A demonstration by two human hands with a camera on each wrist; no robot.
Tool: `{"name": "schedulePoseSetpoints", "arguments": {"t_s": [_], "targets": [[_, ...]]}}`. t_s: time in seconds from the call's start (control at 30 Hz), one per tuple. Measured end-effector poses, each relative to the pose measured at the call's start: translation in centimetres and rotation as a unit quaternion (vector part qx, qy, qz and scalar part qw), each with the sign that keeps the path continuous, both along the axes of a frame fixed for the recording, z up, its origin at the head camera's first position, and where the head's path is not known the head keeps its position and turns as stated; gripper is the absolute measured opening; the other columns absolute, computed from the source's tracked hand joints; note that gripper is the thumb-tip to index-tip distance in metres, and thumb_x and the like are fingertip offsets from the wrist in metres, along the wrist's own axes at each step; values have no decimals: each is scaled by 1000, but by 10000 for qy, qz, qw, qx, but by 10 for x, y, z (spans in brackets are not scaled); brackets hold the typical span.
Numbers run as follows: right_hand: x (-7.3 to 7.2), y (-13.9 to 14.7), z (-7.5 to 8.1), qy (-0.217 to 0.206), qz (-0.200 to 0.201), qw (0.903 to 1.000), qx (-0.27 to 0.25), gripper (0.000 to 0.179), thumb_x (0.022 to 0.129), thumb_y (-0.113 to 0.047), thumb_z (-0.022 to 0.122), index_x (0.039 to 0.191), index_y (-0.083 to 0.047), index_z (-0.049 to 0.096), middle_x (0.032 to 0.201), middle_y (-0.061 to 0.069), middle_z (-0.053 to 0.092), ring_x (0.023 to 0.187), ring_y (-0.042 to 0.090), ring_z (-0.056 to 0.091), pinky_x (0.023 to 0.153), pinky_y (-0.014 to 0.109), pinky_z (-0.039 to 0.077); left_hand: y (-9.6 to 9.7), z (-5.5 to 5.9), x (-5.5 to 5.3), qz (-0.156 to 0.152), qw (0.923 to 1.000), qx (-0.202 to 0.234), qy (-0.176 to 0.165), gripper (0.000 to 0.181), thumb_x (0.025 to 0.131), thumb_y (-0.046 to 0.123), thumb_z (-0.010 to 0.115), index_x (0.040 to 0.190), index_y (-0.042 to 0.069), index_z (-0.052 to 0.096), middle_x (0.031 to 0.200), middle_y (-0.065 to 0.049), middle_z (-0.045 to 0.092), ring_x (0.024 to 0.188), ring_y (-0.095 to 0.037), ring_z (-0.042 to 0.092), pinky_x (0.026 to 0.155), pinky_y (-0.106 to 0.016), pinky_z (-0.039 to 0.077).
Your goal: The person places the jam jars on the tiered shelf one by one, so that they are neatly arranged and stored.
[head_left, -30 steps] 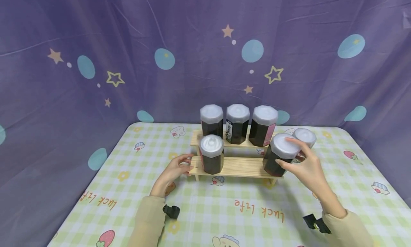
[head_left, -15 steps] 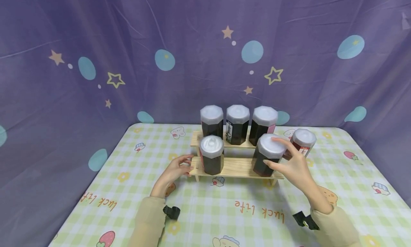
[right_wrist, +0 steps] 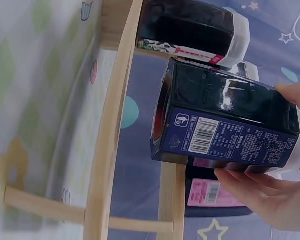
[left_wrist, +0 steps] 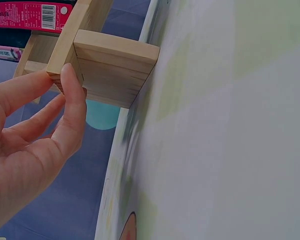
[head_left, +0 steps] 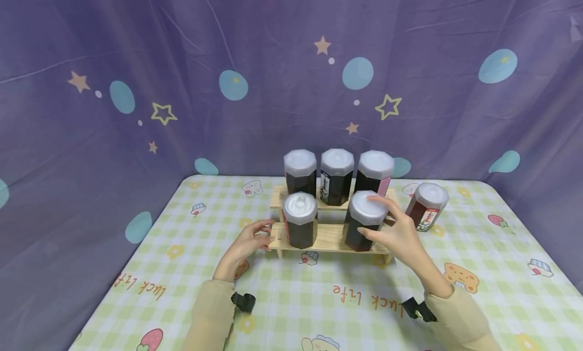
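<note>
My right hand (head_left: 398,237) grips a dark octagonal jar (head_left: 360,233) with a frosted white lid, fingers around its upper part. In the right wrist view, the jar (right_wrist: 225,125) shows a blue label with a barcode, and a gap separates its base from the front shelf board. My left hand (head_left: 246,242) pinches the left end of the lower board of a two-tier wooden rack (head_left: 330,234); the left wrist view shows thumb and fingers at the rack's corner (left_wrist: 65,65). Another dark jar (head_left: 301,232) stands on the lower tier's left side.
Three similar jars stand along the upper tier: left (head_left: 300,161), middle (head_left: 337,161) and right (head_left: 375,163). A reddish-brown jar (head_left: 422,213) with a red-and-white label sits on the checked tablecloth (head_left: 282,310) right of the rack. A purple curtain (head_left: 282,87) hangs behind.
My right hand has carried the jar leftward along the lower tier, away from its right end. The jar on the table is now uncovered. My left hand has stayed put.
</note>
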State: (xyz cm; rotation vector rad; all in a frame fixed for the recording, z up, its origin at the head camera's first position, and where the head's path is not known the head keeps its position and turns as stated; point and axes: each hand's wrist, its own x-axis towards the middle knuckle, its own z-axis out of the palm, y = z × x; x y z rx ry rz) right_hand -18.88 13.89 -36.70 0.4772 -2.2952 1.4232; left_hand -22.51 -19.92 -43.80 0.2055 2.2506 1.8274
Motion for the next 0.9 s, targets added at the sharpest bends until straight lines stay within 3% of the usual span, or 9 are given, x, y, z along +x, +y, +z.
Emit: {"name": "schedulePoseSetpoints", "arguments": {"t_s": [0.13, 0.23, 0.43, 0.6, 0.73, 0.9], "targets": [[0, -7, 1, -94, 5, 10000, -6, 64, 60, -4, 80, 117, -10, 54, 113, 15, 54, 87, 19, 58, 73, 14, 49, 0, 1, 0, 20, 10000, 11, -23, 50, 83, 0, 56, 130, -1, 39, 110, -22, 43, 71, -15, 56, 67, -35, 55], [-1, -11, 0, -197, 47, 9998, 5, 64, 60, -7, 80, 118, -12, 53, 112, 16, 55, 84, 24, 60, 70, 15, 49, 1, 2, 0, 59, 10000, 3, -53, 50, 83, -1, 56, 130, -1, 40, 110, -21, 43, 70, -15, 56, 67, -36, 54], [-4, -20, -3, -202, 151, 9997, -58, 64, 60, -3, 80, 118, -9, 53, 109, 17, 57, 80, 17, 59, 69, 17, 50, 1, 2, 1, 60, 10000, -20, -50, 50, 83, -1, 56, 130, -1, 39, 110, -22, 43, 70, -15, 56, 66, -34, 55], [5, -31, 9, -188, 217, 9995, -134, 63, 59, 5, 78, 116, -2, 53, 109, 22, 55, 78, 12, 56, 67, 16, 49, 2, 1, 0, 47, 10000, -42, -62, 50, 83, 0, 56, 131, 0, 39, 111, -22, 42, 70, -15, 56, 67, -33, 55], [8, -38, 15, -55, 259, 9996, -14, 62, 59, 7, 77, 115, 2, 52, 109, 23, 54, 79, 16, 56, 66, 17, 50, 1, 1, 0, 40, 10000, -18, -34, 50, 83, -1, 56, 130, -3, 39, 109, -22, 42, 69, -14, 56, 66, -32, 55], [-3, -38, 1, -108, 248, 9996, 26, 62, 60, 0, 79, 117, -4, 53, 114, 18, 54, 85, 21, 56, 70, 19, 50, 0, 1, 0, 10, 10000, 11, 3, 50, 83, -2, 55, 130, -4, 38, 107, -21, 43, 67, -12, 56, 65, -31, 55]]}}
